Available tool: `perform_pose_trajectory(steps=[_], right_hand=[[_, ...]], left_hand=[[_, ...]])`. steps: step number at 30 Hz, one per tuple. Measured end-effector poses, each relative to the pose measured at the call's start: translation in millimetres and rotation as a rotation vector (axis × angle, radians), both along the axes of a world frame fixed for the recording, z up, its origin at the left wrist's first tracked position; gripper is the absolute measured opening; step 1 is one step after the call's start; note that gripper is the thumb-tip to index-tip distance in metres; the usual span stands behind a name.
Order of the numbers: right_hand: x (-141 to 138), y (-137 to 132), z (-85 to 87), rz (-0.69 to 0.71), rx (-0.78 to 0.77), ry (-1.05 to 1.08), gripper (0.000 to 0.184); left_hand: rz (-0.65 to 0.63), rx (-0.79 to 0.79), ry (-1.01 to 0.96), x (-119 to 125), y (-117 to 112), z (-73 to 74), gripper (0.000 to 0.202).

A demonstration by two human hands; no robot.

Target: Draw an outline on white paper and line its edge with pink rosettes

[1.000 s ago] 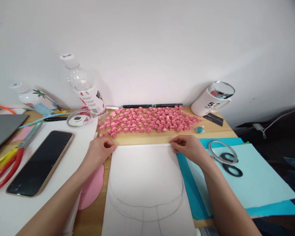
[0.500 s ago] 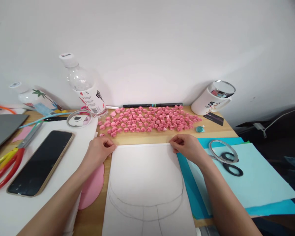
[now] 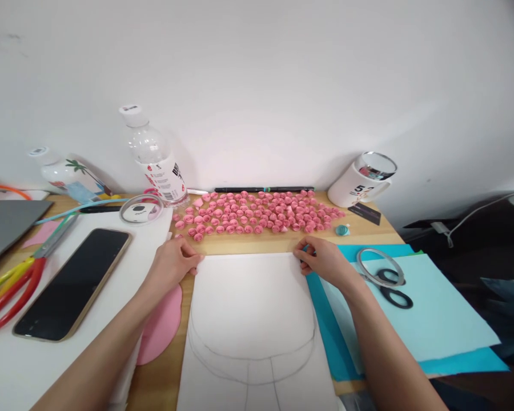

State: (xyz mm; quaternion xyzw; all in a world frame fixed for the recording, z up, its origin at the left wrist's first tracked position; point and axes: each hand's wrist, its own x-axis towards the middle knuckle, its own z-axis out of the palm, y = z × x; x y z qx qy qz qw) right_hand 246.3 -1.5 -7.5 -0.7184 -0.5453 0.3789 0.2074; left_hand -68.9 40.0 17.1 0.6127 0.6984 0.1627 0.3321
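Wood-topped counter point(image 3: 154, 379) against a white wall point(image 3: 257, 85). One white sheet point(image 3: 252, 308) lies front-middle, far edge at 12 o'clock, sides running 12 to 6; near end cropped, can't confirm long axis. Pencilled curve point(image 3: 270, 358) bulges toward 6. Left hand point(image 3: 177, 260) pinched closed on the sheet's 11 o'clock corner; right hand point(image 3: 319, 260) same, 1 o'clock corner. Around the sheet: pink paper rolls point(image 3: 263, 220) at 12, dozens, too many to count; two bottles point(image 3: 160, 177), 10 to 11; one mug point(image 3: 351, 185), 1; one phone point(image 3: 75, 285), 9.
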Motion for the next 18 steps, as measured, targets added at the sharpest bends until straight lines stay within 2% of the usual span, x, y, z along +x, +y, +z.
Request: perform_pose_trajectory(steps=[2, 4, 6, 8, 11, 12, 15, 18], right_hand=[[-2, -1, 5.0, 0.028, 0.015, -0.035, 0.005], [-12, -3, 13.1, 0.050, 0.039, -0.197, 0.008], [-32, -5, 23.2, 0.095, 0.066, -0.445, 0.010], [-60, -6, 32.7, 0.237, 0.080, -0.578, 0.012], [-111, -3, 42.1, 0.522, 0.123, -0.594, 0.019], [-127, 0, 43.6, 0.578, 0.156, -0.596, 0.021], [-168, 13, 44.3, 0.717, 0.202, -0.581, 0.027], [-187, 24, 41.8, 0.784, 0.164, -0.574, 0.028]], left_hand=[[0.008, 0.007, -0.057, 0, -1, 0.5, 0.015], [-0.009, 0.013, -0.117, 1, -2, 1.0, 0.015], [-0.047, 0.015, -0.166, 2, -3, 1.3, 0.012], [-0.085, 0.014, -0.194, 2, -4, 1.8, 0.009], [-0.113, 0.033, -0.173, 2, -5, 2.8, 0.006], [-0.118, 0.041, -0.155, 2, -5, 3.0, 0.005], [-0.111, 0.043, -0.110, 3, -4, 3.2, 0.003], [-0.102, 0.021, -0.108, 4, -3, 3.1, 0.006]])
